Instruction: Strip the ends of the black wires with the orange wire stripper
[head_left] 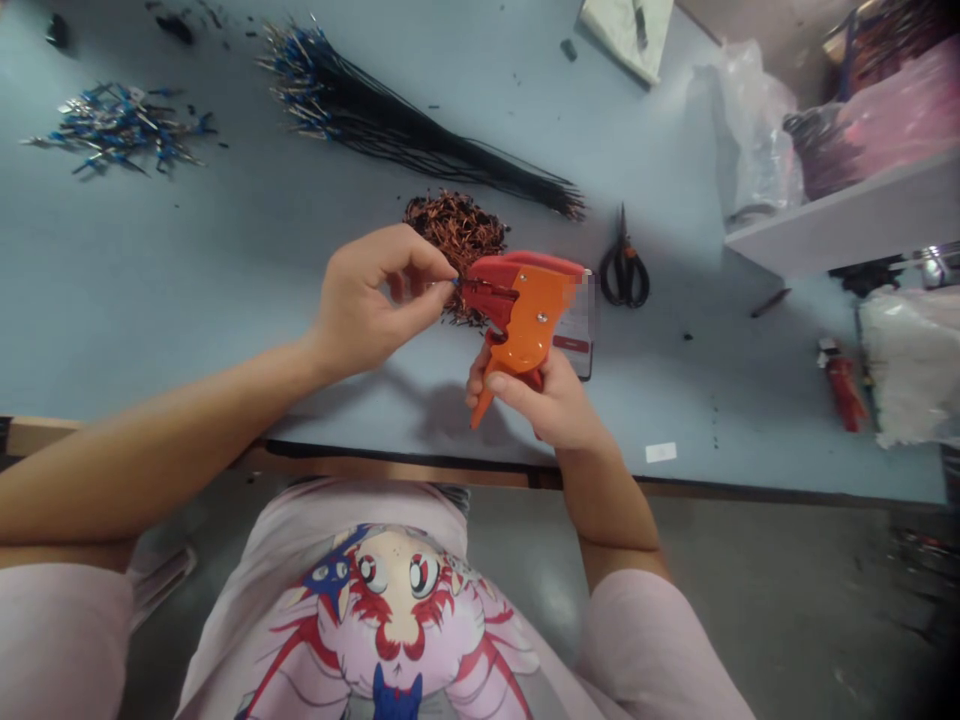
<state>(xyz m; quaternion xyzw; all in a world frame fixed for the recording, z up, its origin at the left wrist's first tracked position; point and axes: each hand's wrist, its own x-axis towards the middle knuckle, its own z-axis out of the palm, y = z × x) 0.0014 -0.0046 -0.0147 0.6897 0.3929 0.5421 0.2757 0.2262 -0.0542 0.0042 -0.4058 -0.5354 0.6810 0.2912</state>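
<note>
My right hand [559,400] is wrapped round the handles of an orange and red wire stripper [534,315], whose jaws point left. Thumb and forefinger of my left hand [375,295] pinch a small blue-ended wire connector [455,283] right at those jaws; most of it is hidden by the fingertips and the tool. Just behind the jaws lies a heap of copper-coloured wire scraps [457,225]. A phone [576,345] is partly covered by the stripper.
Beyond the scraps stretches a bundle of black wires with blue ends [420,130]. A pile of blue connectors [124,128] lies at far left. Black-handled scissors [625,270] are right of the stripper. A shelf [840,205] with plastic bags juts in from the right.
</note>
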